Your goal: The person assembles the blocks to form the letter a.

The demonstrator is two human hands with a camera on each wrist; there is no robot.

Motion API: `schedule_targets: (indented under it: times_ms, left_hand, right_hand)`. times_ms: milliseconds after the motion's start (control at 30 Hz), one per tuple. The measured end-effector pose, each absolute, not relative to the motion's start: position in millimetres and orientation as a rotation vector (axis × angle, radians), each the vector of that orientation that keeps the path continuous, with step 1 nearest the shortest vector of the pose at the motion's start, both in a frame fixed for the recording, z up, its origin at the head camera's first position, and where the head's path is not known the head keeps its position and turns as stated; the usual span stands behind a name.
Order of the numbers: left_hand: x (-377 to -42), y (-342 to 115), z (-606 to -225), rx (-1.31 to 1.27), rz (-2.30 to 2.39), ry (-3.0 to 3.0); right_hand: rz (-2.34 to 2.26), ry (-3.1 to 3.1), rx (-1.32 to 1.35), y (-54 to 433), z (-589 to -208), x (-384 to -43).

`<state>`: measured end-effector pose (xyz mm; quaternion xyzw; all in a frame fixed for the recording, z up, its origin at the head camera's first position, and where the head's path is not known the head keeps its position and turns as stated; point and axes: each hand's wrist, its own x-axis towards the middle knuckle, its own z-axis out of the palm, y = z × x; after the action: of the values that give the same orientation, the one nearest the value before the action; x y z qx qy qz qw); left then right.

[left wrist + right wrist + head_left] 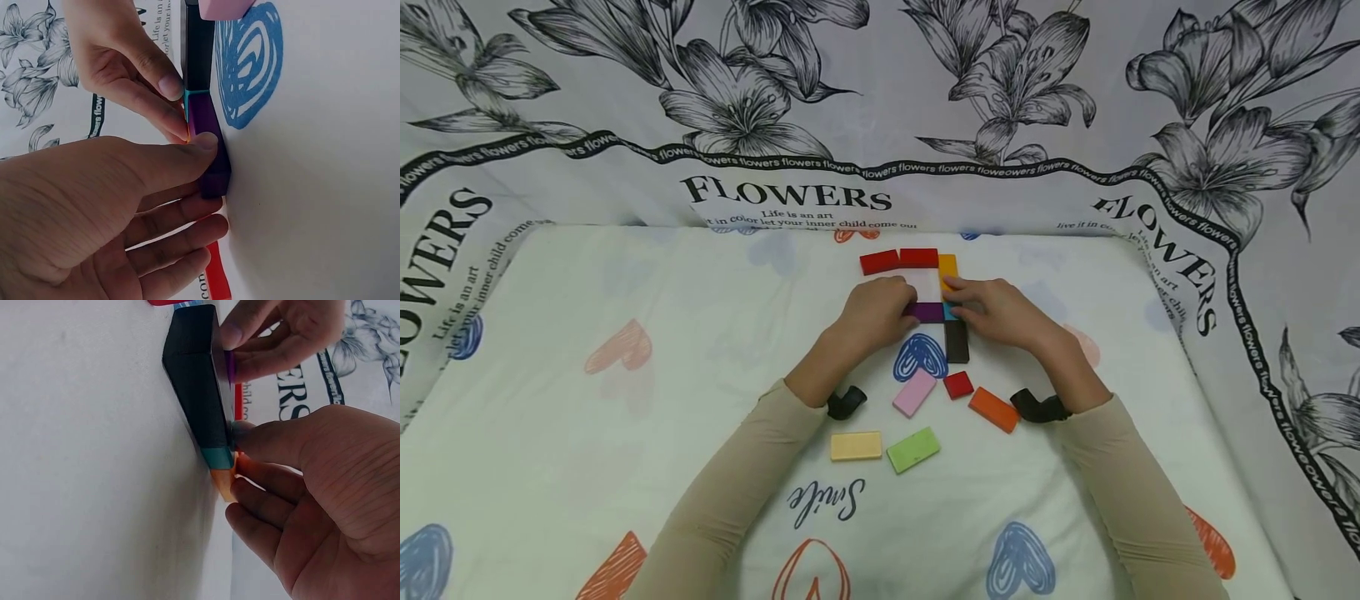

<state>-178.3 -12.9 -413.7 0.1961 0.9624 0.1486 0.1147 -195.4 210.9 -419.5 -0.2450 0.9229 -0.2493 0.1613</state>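
Observation:
My left hand (880,310) pinches one end of a purple block (209,140), thumb on it and fingers curled at its end. Facing it, my right hand (1000,312) has its thumb and fingertips around a small teal-blue block (217,457), with the index finger against the yellow-orange block (948,268). The teal block joins the purple one, the yellow-orange one and a black block (957,342) that extends toward me. Two red blocks (918,257) lie along the far side of this outline, the left one slightly slanted.
Nearer me lie several loose blocks: a pink one (914,392), a small red one (958,385), an orange one (994,409), a cream one (856,446) and a green one (913,450). Black wrist straps (1037,407) show at the sleeves. Everything rests on a printed white cloth (700,467).

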Motion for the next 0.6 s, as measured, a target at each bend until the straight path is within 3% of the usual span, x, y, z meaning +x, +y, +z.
schedule_targets:
  times_ms: [600]
  left_hand:
    - [-160.4,-33.1,-419.7,0.496,0.467,2.824]
  right_hand:
    - [-0.698,2.628,-0.736,213.1,-418.6,-194.8]
